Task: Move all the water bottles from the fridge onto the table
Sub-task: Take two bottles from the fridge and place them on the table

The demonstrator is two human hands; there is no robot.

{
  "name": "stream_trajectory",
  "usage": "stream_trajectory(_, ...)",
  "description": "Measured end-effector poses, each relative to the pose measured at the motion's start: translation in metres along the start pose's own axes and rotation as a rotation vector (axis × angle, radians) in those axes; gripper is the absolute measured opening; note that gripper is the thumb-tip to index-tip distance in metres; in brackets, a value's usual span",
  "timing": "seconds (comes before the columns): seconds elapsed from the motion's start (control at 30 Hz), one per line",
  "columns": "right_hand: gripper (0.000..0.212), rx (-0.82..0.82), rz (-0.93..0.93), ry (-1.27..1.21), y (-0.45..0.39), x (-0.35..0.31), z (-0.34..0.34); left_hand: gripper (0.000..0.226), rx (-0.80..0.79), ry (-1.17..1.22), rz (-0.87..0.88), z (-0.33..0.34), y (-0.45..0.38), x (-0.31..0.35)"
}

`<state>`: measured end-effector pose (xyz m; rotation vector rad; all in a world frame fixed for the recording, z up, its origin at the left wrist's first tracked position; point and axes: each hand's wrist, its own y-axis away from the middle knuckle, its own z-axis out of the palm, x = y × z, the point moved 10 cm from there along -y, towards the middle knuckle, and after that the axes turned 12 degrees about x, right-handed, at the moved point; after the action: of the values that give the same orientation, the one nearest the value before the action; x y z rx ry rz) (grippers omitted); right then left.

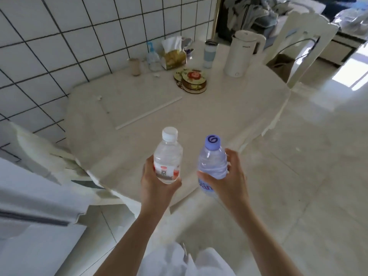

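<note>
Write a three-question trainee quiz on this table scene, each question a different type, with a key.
1. True or false: the left hand holds the bottle with the purple cap.
2. Multiple choice: the white kettle stands on the table at the A) near edge B) far right C) centre.
3. Fill in: the white-capped bottle is held in a grip around its ____ half.

Key
1. False: the right hand holds it; the left holds the white-capped one.
2. B
3. lower
</note>
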<state>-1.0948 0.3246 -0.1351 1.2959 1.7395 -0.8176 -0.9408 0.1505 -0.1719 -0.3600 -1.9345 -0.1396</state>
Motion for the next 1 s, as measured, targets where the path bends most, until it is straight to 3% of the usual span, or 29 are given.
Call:
stream_trajectory(0.6,0.062,-0.642,-0.266,0.088,-0.212,-0.053,0.221,0.076,0.591,-0.131,-0.323,0.040,-0.151,-0.043)
stream_trajectory(0.83,0.059,-0.748,-0.283,0.110,-0.224,-0.060,0.300,0.075,0.728,-0.189,-0.479,0.023,-0.185,-0.069)
stream_trajectory(1.0,0.066,-0.768,-0.268,0.101,-0.217,-0.059,0.346,0.077,0.731,-0.222,-0.528,0.016,-0.216,-0.094)
